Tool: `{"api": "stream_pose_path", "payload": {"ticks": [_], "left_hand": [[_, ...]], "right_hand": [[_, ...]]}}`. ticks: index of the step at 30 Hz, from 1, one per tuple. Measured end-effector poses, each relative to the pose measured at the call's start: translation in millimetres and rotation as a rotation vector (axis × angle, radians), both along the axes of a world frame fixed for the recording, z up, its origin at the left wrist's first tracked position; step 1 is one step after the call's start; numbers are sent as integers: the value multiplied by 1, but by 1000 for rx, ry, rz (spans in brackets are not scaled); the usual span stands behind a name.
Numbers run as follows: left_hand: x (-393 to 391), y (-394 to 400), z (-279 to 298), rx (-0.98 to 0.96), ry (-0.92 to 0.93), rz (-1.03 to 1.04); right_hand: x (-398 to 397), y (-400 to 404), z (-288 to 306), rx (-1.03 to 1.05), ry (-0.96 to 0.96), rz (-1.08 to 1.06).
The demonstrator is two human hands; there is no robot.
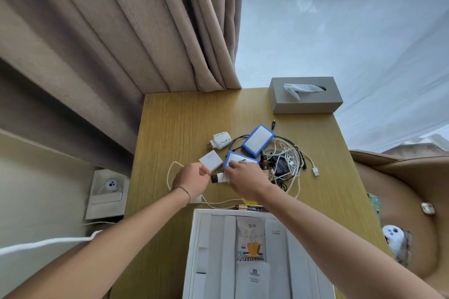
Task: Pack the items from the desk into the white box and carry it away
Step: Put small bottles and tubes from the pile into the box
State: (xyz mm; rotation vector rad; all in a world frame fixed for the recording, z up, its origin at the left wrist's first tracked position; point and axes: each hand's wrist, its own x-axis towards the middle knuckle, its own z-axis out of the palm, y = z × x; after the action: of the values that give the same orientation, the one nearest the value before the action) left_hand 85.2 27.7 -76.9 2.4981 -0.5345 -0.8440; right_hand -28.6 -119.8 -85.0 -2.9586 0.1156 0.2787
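An open white box sits at the desk's near edge, holding a coffee sachet. Beyond it lie a white charger, a round plug, two blue-edged cards, small brown bottles and tangled cables.

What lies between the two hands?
In the head view, a small brown bottle lies on the desk between the left hand and right hand.

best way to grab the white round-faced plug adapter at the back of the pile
Take the white plug adapter by its rounded body, pinching across the two flat sides from above. It lies apart from the cable tangle with its prongs pointing left toward the desk edge, so coming from above or the right keeps fingers off the prongs and cables.
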Motion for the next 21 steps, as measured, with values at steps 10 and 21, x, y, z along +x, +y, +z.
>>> {"api": "stream_pose_path", "payload": {"ticks": [10, 21], "left_hand": [[-18, -33, -25, -54, -419, -750], [-18, -47, -38, 139, -681, -1164]], "right_hand": [[-48, -19, 35, 621, -249, -825], [-71, -11, 51, 812, -220, -863]]}}
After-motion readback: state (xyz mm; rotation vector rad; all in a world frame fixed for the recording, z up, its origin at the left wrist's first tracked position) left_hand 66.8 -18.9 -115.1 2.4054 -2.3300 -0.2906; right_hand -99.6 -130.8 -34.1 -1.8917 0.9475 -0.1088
